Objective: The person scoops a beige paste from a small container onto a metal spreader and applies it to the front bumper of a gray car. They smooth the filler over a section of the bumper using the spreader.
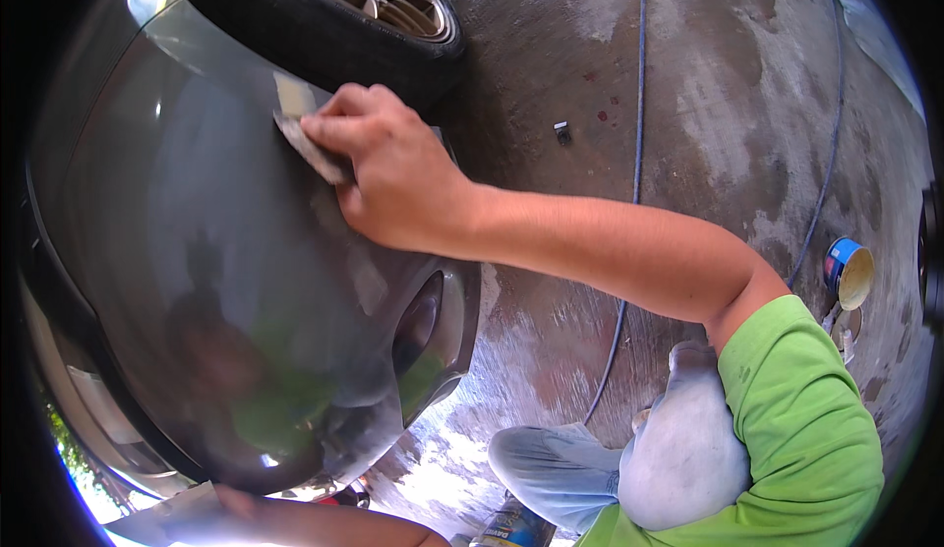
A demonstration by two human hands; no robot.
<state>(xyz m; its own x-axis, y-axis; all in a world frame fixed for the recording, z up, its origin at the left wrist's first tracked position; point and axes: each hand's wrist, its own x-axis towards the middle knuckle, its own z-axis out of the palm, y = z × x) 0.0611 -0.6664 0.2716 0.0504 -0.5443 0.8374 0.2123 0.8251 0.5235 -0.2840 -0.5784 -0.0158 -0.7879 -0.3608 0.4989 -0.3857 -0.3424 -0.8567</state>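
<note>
My right hand is closed around a thin putty spreader, its edge laid against the grey car bumper near the wheel. Just beyond the spreader's edge is a pale filler patch; a fainter patch shows lower on the panel. At the lower left, my left hand is closed on a flat grey plate, held low beside the bumper. That hand is blurred, and the car's edge partly covers its fingers.
A tire with a bronze rim stands at the top. Across the stained concrete floor runs a blue hose. A blue can with a cream inside is at the right; another can stands by my knee. A small dark object lies farther off.
</note>
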